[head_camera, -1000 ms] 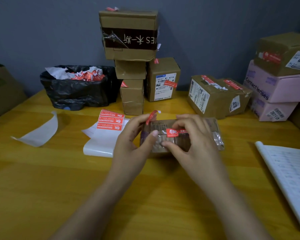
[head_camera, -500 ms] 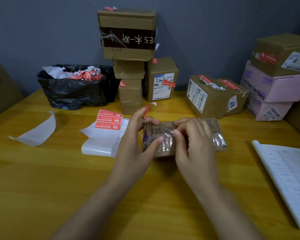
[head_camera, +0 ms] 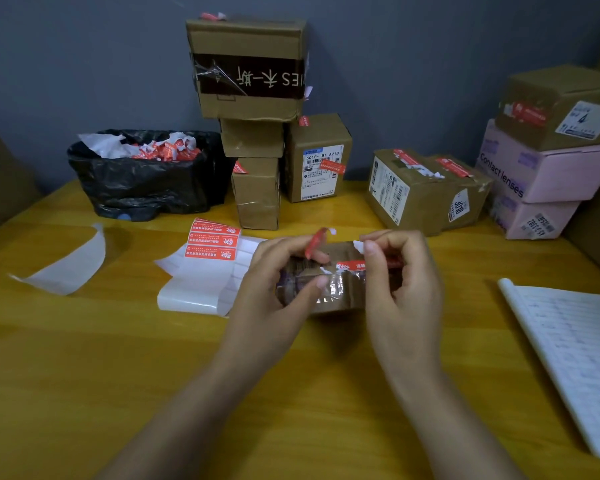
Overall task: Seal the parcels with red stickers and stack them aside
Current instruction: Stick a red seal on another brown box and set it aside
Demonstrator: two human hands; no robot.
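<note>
A small brown parcel (head_camera: 329, 292) wrapped in shiny tape lies on the yellow table, held between both hands. My left hand (head_camera: 274, 289) grips its left end, thumb on the front face, with a red sticker (head_camera: 315, 241) standing up between the fingers. My right hand (head_camera: 400, 285) pinches the white end of another red sticker (head_camera: 350, 265) that lies across the parcel's top. A sheet of backing paper (head_camera: 201, 285) with three red stickers (head_camera: 212, 241) lies just left of the parcel.
Stickered brown boxes are stacked at the back centre (head_camera: 250, 71) and back right (head_camera: 420, 188), with pink boxes (head_camera: 548, 174) beyond. A black bag of sticker scraps (head_camera: 142, 174) sits back left. An open notebook (head_camera: 575, 348) lies on the right, a loose backing strip (head_camera: 66, 268) on the left.
My right hand has lifted from pressing on the parcel's top and now pinches the sticker's end, showing the red sticker again. The left hand keeps its hold.
</note>
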